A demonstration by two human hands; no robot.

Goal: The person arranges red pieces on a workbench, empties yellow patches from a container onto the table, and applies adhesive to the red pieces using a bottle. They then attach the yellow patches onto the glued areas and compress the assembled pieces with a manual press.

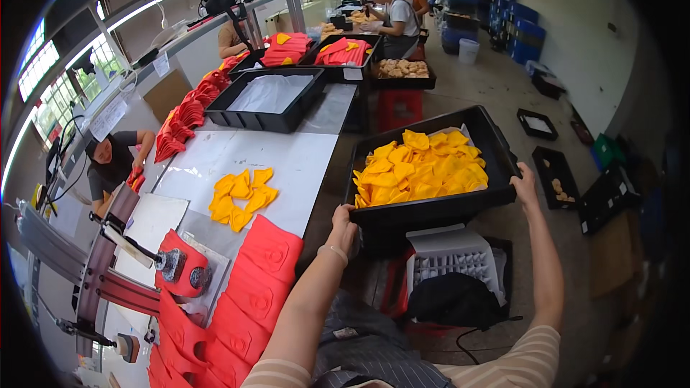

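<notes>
Rows of red pieces [248, 294] overlap on a white table [302, 158] near a yellow cluster [259, 201]; beside the table, a left hand [343, 230] closes on the near-left corner of a black tray [438, 206] heaped with yellow pieces [417, 171], a right hand [526, 185] clasping its right edge. Any support beneath is hard to make out.

Yellow pieces [420, 170] hide the bottom of the black tray [438, 209], and the lower edge crops both sleeves [528, 356].

Shirt sleeves [528, 356]: short, beige with whitish stripes; lower edge of the frame. Apron [392, 373]: dark grey, fine pale pinstripes; lower centre. Bracelet [333, 249]: thin, pale, single band, worn just above the left hand [345, 228].
</notes>
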